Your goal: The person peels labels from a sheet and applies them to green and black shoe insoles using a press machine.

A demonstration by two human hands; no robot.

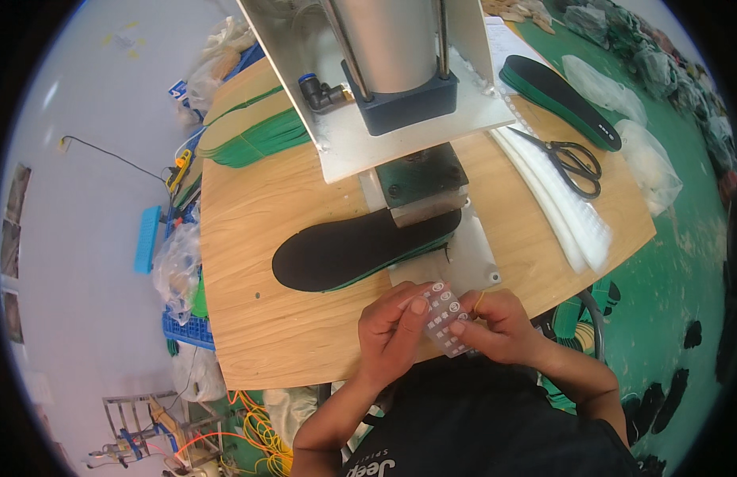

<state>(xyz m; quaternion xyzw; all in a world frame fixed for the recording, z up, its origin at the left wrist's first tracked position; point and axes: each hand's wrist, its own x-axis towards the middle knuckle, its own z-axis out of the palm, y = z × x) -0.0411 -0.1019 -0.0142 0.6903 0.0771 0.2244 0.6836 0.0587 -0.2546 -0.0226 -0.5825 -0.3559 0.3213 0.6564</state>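
Note:
My left hand (pixel 388 334) and my right hand (pixel 495 327) hold a small translucent sheet (pixel 443 322) between them. Rows of white printed marks cover the sheet. Each thumb presses on its face, the left along one edge and the right near the opposite edge. A thin yellow loop shows by a right finger. Just beyond my hands, a black insole (pixel 336 250) with a green edge lies flat on the table. Its right end sits under the metal block (pixel 428 208) of a press (pixel 408 103); whether the block touches it, I cannot tell.
The wooden table (pixel 249 342) carries a stack of green-edged insoles (pixel 257 135) at far left. To the right are black scissors (pixel 571 163) on white strips (pixel 555 207), plus more stacked black insoles (pixel 563 99). Clear plastic bags (pixel 650 167) lie beyond the table's right edge.

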